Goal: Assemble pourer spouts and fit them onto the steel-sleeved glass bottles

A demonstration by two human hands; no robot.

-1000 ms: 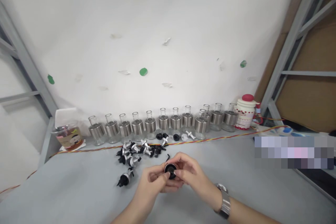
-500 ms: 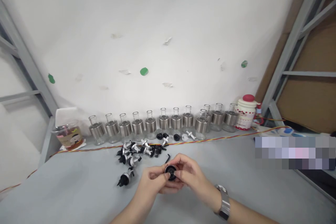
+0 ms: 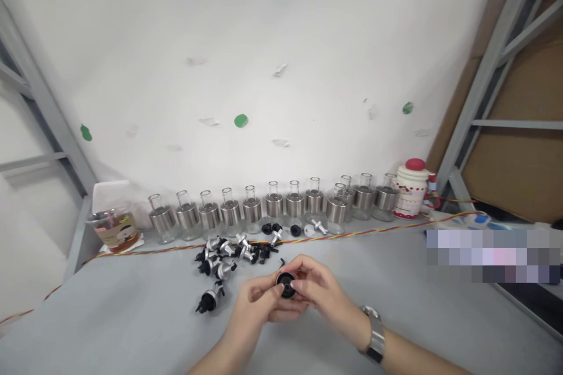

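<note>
Both hands meet over the grey table, a little in front of me. My left hand and my right hand pinch one small round black cap part between their fingertips. A metal watch sits on my right wrist. Just beyond the hands lies a heap of silver and black spout parts, with one more spout part lying alone to the left.
A row of several glass bottles with steel collars lines the wall. A plastic cup stands far left, a white and red jug far right. A red-yellow cable runs along the table. Metal shelving frames both sides.
Both hands stay together on the black cap part; the fingers shift only slightly, and the view has barely moved.
</note>
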